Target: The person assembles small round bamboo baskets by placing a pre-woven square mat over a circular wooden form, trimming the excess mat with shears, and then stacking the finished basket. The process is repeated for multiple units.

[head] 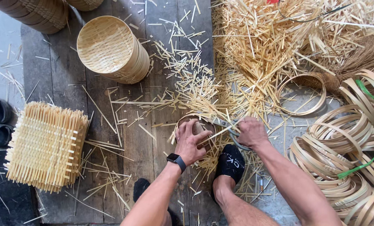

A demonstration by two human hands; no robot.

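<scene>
Left hand [190, 140] pressed with fingers spread over a small round woven bamboo piece [197, 125] at lower centre of the frame, flat on the wooden platform [61, 83]. Right hand [249, 132] closed around the handles of scissors [224, 124], just right of centre. Scissors' long axis running near-horizontal, blades pointing toward frame left, tips at the upper rim of the woven piece.

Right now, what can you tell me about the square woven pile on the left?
The stack of square woven mats sits on the dark wooden boards, left of the person's left hand. Pale bamboo strips cross in an open weave, with loose ends poking out round the edges. It leans slightly, and no hand touches it.
</scene>
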